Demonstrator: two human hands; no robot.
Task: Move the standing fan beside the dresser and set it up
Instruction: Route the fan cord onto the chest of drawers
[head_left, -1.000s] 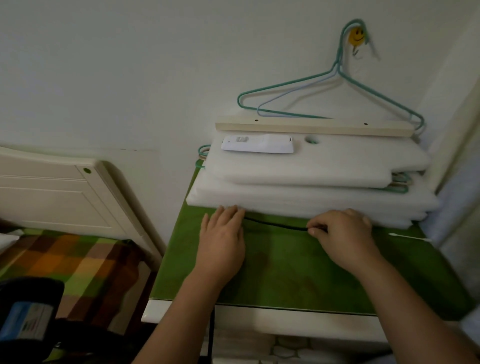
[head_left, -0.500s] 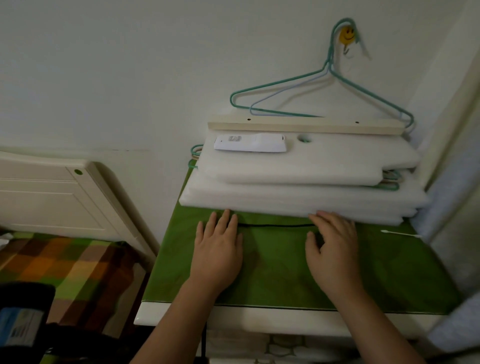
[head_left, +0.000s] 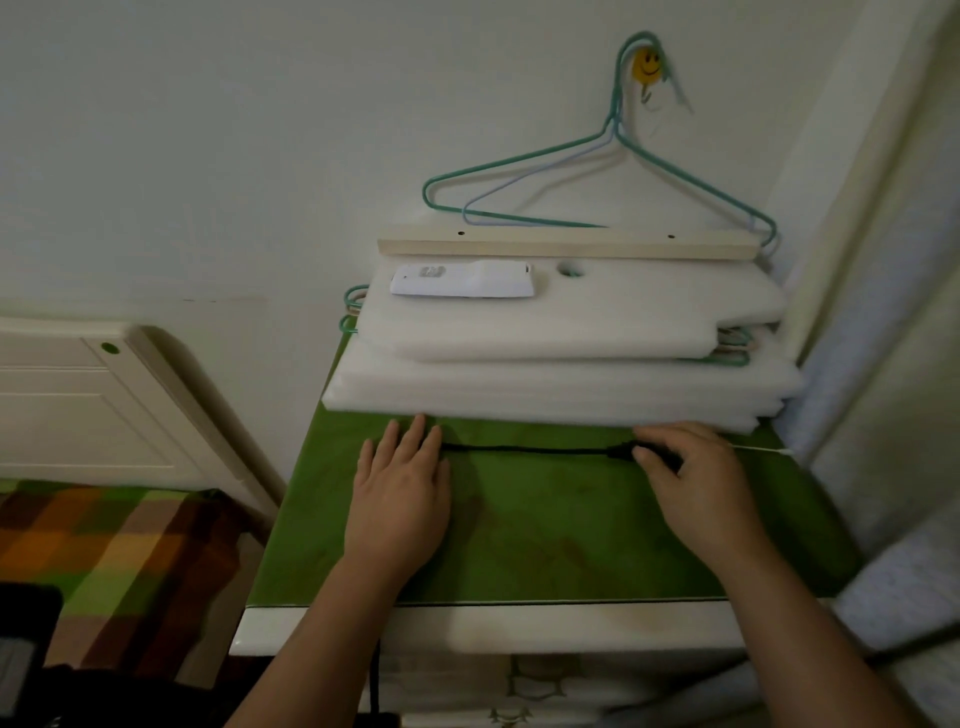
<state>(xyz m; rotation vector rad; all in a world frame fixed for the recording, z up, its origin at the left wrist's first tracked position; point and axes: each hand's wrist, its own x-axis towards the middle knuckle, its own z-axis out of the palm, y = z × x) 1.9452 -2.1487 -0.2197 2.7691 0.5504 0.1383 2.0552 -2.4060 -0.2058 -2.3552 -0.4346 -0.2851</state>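
Note:
A thin black power cord (head_left: 530, 450) lies straight across the green mat on the dresser top (head_left: 545, 551), just in front of a stack of white foam sheets (head_left: 571, 384). My left hand (head_left: 400, 493) lies flat on the mat with its fingertips over the cord's left part. My right hand (head_left: 696, 483) curls its fingers round the thicker plug end of the cord at the right. More black cord (head_left: 375, 675) hangs down the dresser's front by my left forearm. The fan itself cannot be made out.
A white remote (head_left: 462, 280) and a wooden slat (head_left: 566, 248) rest on the foam. Wire hangers (head_left: 613, 171) hang from a wall hook. A cotton swab (head_left: 763, 449) lies at the mat's right. A bed headboard (head_left: 104, 405) and checked blanket (head_left: 104, 545) are left; curtain (head_left: 883, 364) right.
Half a second ago my right hand lay flat near the cord; it now sits farther right and grips the plug end, with the cord drawn straight. My left hand stays flat.

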